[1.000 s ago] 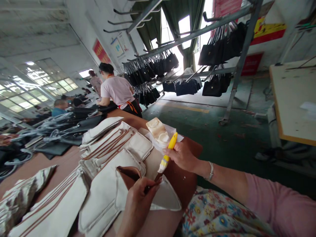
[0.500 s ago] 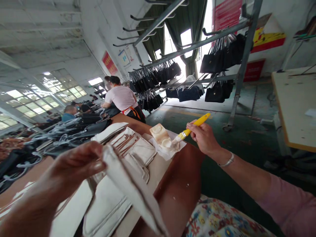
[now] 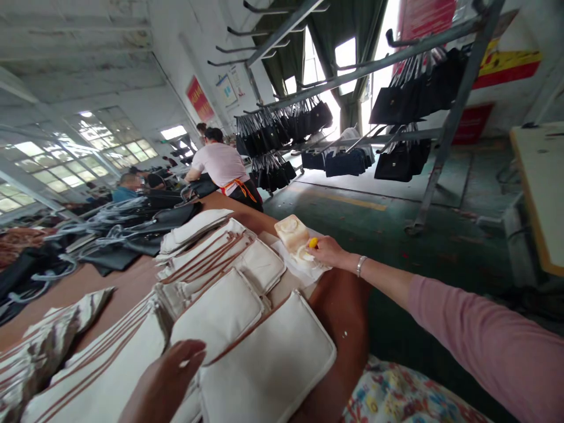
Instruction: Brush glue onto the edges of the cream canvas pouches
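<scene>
My right hand point(image 3: 331, 252) is closed round the paintbrush point(image 3: 313, 242), whose yellow handle end shows above the fingers. The bristles are hidden, down at the white paste container point(image 3: 292, 232), which sits on a pale sheet point(image 3: 303, 271) at the table's edge. Low in the view, my left hand point(image 3: 170, 376) has its fingers stretched out and holds nothing. Just right of it a cream bag panel point(image 3: 271, 361) lies flat near the front edge. Behind that panel is another cream piece point(image 3: 220, 311) with rounded corners.
Overlapping cream pieces with brown edges point(image 3: 106, 358) cover much of the brown table point(image 3: 348, 305). Black bags with grey cords point(image 3: 118, 247) lie at the far left. A co-worker point(image 3: 222, 164) bends over the table's far end. Black bags hang on a metal rack point(image 3: 453, 123).
The cream panel my left hand held up now lies flat on the table, and that hand has let go and moved lower. My right hand has carried the brush left to the paste.
</scene>
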Tool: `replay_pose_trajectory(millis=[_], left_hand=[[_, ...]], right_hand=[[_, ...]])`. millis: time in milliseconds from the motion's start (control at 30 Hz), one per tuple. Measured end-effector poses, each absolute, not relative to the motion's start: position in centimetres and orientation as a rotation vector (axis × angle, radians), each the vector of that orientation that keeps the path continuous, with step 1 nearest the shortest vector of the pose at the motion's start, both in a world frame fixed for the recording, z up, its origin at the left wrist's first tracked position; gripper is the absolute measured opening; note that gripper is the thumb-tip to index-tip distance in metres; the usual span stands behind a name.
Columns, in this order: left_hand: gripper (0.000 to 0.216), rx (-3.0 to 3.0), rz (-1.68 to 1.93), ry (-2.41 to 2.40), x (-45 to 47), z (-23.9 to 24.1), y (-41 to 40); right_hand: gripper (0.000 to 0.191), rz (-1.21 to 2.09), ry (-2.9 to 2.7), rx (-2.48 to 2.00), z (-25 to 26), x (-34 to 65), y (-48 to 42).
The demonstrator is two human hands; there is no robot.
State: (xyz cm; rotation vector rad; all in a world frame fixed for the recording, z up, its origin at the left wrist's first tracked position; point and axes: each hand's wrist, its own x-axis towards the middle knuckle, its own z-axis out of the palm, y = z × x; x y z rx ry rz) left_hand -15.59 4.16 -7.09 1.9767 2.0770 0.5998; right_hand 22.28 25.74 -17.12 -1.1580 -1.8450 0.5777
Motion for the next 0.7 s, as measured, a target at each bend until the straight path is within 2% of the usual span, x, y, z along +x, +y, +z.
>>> replay_pose_trajectory(millis=[133,267,500,700], left_hand=[[0.035,2.125,0.194,1.958,-7.4,-10.5,8.3],[0.034,2.065,0.051,2.053,-1.6,-13.8,11.8],[0.024,1.901,0.191,1.984,-1.2,-16.1,13.3],[0.042,1.744,0.426,1.769,-1.9,-12.9,10.7]], right_hand=[[0.016,0.503,-1.901,-1.089,-16.9,22.8,25.3],[0.013,0.485,-2.047,-0.923,-16.5,24.3,23.2],[0.014,0.554,-2.017,-0.820,-15.9,26.2,20.4],[0.027,0.611,-1.608,-1.084,-17.2,26.2,21.1]])
